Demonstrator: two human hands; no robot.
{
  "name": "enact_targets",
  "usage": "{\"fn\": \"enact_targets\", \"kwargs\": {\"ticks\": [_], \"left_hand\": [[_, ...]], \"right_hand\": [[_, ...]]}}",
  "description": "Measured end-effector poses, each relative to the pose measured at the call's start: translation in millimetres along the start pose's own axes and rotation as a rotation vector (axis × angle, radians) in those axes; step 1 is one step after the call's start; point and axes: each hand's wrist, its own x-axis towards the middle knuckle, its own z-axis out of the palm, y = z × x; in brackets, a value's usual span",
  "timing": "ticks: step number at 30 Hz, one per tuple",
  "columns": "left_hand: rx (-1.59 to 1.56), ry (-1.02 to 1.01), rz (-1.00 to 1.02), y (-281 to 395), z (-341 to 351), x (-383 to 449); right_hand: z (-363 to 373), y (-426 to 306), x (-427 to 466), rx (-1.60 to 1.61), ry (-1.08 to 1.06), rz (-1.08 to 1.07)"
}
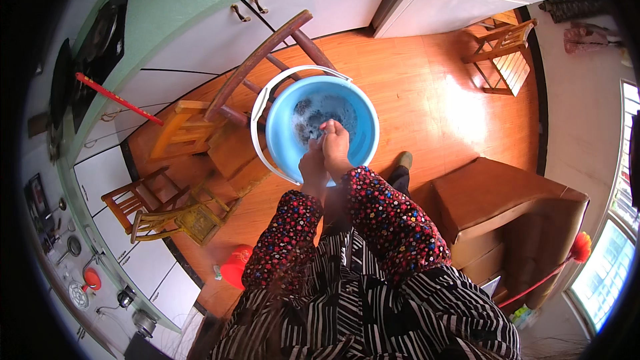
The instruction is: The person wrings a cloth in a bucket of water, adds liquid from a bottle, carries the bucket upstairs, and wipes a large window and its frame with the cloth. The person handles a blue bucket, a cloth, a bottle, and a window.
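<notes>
A light blue plastic bucket [371, 132] holds sudsy, greyish water [325, 105], and its white handle [258, 110] rests down on the left. Over the bucket my two hands are pressed together. My right hand [336, 146] lies against my left hand [313, 162], its fingers curled. A bit of something pale or wet shows between the fingers, too small to make out. Both forearms wear floral sleeves.
A dark wooden chair frame [260, 62] stands just behind the bucket. Small wooden chairs [200, 220] are at the left, another chair [505, 60] at the far right. A brown sofa [500, 195] is at right, a red container [237, 266] at lower left.
</notes>
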Motion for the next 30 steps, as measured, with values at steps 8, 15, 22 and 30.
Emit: {"fn": "enact_targets", "kwargs": {"ticks": [8, 15, 22, 30], "left_hand": [[-0.194, 0.252, 0.259, 2.3, -24.7, -4.8], [-0.299, 0.324, 0.259, 27.1, -56.7, -31.0], [-1.324, -0.309, 0.359, 70.2, -124.5, -70.5], [-1.818, -0.677, 0.067, 247.5, -64.2, -61.2]], "right_hand": [[-35.8, -9.2, 13.9, 0.844, -0.329, 0.278], [-66.8, -60.8, -53.7, 0.21, -0.442, 0.263], [-119.7, -97.9, -39.5, 0.667, -0.528, 0.216], [-215.2, -172.0, -69.6, 0.918, -0.661, 0.006]]}}
